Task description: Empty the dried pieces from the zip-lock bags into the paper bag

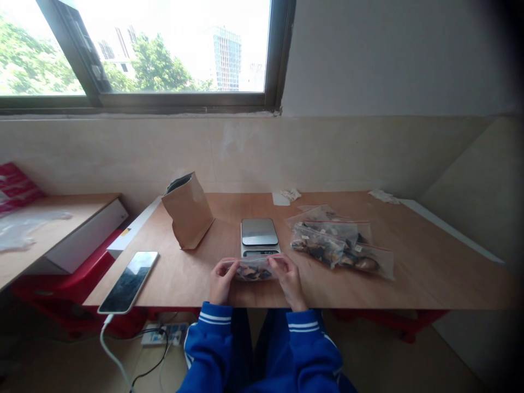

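Between my two hands is a clear zip bag [254,271] with dark and brownish dried pieces inside. My left hand [223,279] pinches the bag's left end near the top edge. At the right end, my right hand [289,277] is closed on the same edge, thumb on top. The bag is at the table's front, just before a digital kitchen scale [259,233]. Nothing lies on the scale's metal plate, and its display is partly hidden by the bag. To the right lies a pile of similar filled zip bags [339,243].
A brown paper bag [189,213] stands with its top open, left of the scale. A phone [129,282] with a white cable lies at the wooden table's [429,262] left front edge. Crumpled tissue [291,194] lies near the wall. A power strip [164,334] is on the floor.
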`<state>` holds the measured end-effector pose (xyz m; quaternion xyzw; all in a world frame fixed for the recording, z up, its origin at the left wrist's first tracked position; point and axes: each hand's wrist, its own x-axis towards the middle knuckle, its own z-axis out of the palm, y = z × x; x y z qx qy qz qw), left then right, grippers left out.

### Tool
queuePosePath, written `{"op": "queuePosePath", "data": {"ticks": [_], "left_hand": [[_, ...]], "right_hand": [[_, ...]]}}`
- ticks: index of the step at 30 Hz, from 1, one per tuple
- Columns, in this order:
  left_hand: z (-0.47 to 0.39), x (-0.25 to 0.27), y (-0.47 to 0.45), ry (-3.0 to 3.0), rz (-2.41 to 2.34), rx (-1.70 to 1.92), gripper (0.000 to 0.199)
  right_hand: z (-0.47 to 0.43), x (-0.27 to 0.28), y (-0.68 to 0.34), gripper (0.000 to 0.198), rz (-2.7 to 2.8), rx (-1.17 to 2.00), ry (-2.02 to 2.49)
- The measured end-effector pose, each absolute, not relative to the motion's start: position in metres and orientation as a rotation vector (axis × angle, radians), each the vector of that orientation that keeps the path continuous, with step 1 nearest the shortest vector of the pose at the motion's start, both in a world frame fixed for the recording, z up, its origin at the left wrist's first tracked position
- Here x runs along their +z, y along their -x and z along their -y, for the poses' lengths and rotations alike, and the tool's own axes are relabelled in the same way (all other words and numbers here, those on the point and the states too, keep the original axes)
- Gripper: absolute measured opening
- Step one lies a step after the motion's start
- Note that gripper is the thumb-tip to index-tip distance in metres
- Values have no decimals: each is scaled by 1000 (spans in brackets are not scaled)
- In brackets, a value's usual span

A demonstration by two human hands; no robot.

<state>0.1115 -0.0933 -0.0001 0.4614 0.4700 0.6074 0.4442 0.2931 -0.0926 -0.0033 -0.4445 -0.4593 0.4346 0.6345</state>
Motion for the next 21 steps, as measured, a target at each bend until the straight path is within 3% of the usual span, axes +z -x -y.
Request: {"op": "queuePosePath", "data": {"ticks": [7,13,21], "left_hand": [[95,2,-114,-1158,-1200,1515,25],[89,7,-115,-1168,-1132,1425,25],[85,6,-113,-1210,-1219,1393,26]], "right_hand": [[92,-6,-291,22,1028,1047,982],[89,4,-298,33,1067,1290,919],[88,8,-298,31,1103,1179,1017]]}}
